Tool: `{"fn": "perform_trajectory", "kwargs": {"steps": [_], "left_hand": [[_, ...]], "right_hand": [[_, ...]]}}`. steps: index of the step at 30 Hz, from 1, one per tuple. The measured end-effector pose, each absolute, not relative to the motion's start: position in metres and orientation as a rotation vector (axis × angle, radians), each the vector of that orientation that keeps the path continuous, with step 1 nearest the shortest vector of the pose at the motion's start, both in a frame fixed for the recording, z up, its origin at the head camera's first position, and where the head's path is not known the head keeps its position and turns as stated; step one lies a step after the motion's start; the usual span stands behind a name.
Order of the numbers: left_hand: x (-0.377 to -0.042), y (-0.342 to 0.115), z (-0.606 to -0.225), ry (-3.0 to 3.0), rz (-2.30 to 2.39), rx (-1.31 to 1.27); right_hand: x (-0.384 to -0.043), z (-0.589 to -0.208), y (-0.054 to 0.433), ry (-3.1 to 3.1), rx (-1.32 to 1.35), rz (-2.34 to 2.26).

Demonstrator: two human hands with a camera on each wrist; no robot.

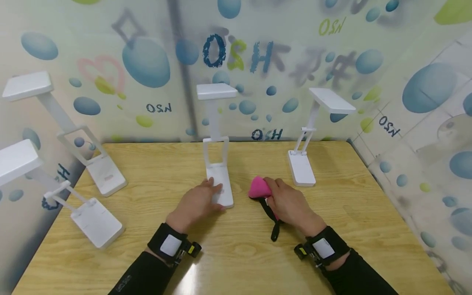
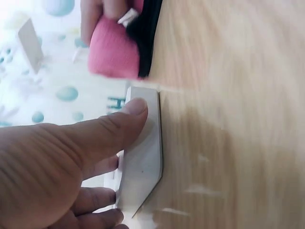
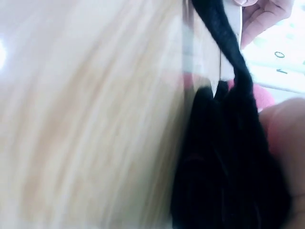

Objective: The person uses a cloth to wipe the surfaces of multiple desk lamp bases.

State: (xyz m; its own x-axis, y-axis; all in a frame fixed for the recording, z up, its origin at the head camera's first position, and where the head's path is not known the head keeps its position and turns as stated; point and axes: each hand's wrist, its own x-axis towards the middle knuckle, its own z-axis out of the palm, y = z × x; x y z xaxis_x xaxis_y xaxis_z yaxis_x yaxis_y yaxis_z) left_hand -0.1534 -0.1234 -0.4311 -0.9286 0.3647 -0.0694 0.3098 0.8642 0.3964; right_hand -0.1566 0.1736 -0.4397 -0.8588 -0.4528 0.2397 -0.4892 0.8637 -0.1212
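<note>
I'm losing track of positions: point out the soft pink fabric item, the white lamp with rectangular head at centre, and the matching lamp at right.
Soft pink fabric item (image 1: 259, 187), head view: rounded end.
White centre lamp (image 1: 214, 123), head view: upper stem.
White right lamp (image 1: 312, 116), head view: upper stem.

The lamps (image 1: 213, 121) are white, cloth (image 1: 259, 187) pink, strap (image 1: 268, 209) black, table (image 1: 243, 254) tan wood-grain, wall (image 1: 258, 16) blue-and-green spotted.

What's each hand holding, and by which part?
The left hand grips the middle lamp by its base; the right hand grips the pink cloth by its right side, head view.
</note>
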Motion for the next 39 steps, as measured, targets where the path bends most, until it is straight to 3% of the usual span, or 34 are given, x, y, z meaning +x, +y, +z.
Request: {"fn": "perform_trajectory", "kwargs": {"steps": [7, 12, 17, 23, 28, 33, 39], "left_hand": [[-0.141, -0.088, -0.433, 2.981, 0.531, 0.616], [-0.145, -0.095, -0.438, 2.932, 0.835, 0.611], [-0.179, -0.124, -0.44, 2.772, 0.991, 0.363], [-0.208, -0.129, -0.456, 2.528, 1.031, 0.475], [-0.213, -0.124, -0.461, 2.525, 1.032, 0.495], [-0.207, -0.121, -0.454, 2.501, 1.0, 0.452], [-0.21, -0.118, -0.454, 2.491, 1.0, 0.458]], "right_hand": [[-0.158, -0.439, 0.17, -2.973, 0.557, 0.344], [-0.158, -0.425, 0.175, -2.933, 0.495, 0.375], [-0.159, -0.403, 0.159, -2.685, 0.77, 0.358], [-0.179, -0.405, 0.104, -2.618, 1.116, 0.274], [-0.195, -0.406, 0.097, -2.843, 1.081, 0.146], [-0.19, -0.403, 0.116, -2.893, 0.95, 0.028], [-0.186, -0.413, 0.093, -2.727, 1.147, 0.094]]}}
